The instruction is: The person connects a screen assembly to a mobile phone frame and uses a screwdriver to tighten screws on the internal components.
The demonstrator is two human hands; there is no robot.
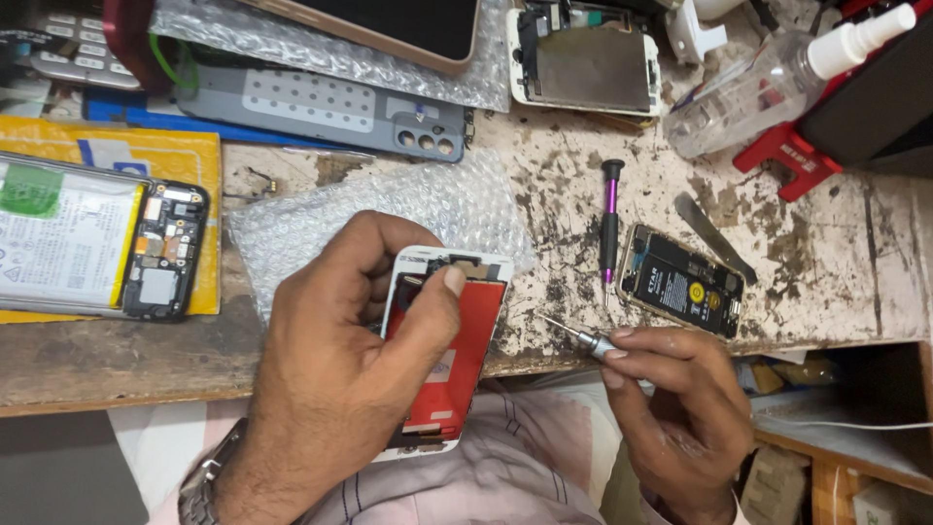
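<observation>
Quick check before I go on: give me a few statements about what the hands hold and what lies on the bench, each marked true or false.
1. The left hand holds a white-framed phone screen panel with a red back. True.
2. The right hand holds a plastic spray bottle. False: it grips a thin metal screwdriver; the clear spray bottle lies at the bench's far right.
3. A black-and-purple screwdriver lies on the stained white bench. True.
4. The opened gold-edged phone body lies left of that purple screwdriver. False: it lies just right of it.
5. A sheet of bubble wrap lies beyond the left hand. True.
</observation>
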